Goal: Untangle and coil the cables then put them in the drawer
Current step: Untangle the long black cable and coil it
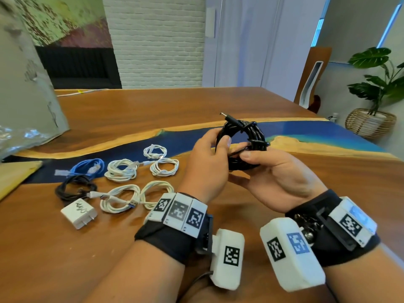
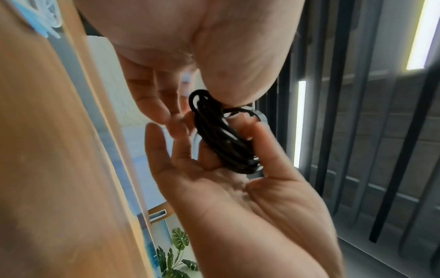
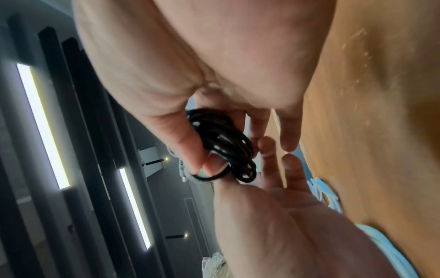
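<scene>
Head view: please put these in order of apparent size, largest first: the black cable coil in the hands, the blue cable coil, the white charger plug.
1. Black cable coil, clearly largest, though held nearer the camera.
2. Blue cable coil and white charger plug look about alike; I cannot rank them.

A home: brick wall point(image 1: 157, 40), sofa point(image 1: 78, 68), potted plant point(image 1: 380, 84), river-resin table point(image 1: 306, 136).

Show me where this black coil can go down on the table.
Bare wood lies past the black coil, behind the blue resin strip, and right of the right hand. The near-left corner below the white charger is free too. It is crowded left of the left hand: white coils, blue cable.
</scene>
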### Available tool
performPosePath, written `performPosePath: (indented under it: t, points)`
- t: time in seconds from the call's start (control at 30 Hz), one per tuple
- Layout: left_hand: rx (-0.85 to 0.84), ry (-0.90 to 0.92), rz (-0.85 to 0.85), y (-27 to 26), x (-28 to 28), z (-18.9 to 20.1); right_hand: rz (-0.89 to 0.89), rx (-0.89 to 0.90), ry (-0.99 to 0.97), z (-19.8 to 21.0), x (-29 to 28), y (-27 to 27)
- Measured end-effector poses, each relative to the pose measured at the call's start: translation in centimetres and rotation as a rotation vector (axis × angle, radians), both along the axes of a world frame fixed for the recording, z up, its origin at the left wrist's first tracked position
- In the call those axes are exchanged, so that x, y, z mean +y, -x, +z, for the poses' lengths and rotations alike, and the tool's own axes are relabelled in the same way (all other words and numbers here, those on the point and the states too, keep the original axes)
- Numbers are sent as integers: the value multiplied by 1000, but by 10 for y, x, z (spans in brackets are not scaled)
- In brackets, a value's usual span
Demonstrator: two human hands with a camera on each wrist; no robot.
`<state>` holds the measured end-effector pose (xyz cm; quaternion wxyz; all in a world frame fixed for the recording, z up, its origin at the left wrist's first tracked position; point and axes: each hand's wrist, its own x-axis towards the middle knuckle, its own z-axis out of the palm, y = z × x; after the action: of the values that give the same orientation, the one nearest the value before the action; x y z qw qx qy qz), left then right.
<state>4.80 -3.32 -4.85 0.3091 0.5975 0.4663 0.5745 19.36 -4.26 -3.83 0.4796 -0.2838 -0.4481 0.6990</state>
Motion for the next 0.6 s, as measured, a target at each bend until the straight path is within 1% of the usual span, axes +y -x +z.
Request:
performPosePath:
  t: [0.07,0.17,0.2,0.27,0.43,0.53,0.6]
  points:
    - [-2,13,-22,0,1,0,39,34,-26,2,-2,-3]
    - [25,-15,-3,1,1,-1,43,83,-2,2,0,-5]
    - [12,-18,7,0,1,-1,31,47,-18,2,1,-4]
    - [-22,-17,26,-2,1,-2,-31,-82,-65,0,4,-1]
    - [-66,-5,21,-2,2,-2,-292,-359,-170,1,10,-5]
    - [-87,33,17,-1,2,-3,-491,-521,-269,1,14,-15]
    - [-105,53,22,-2,2,-3,-572,-575,-318,2,14,-17]
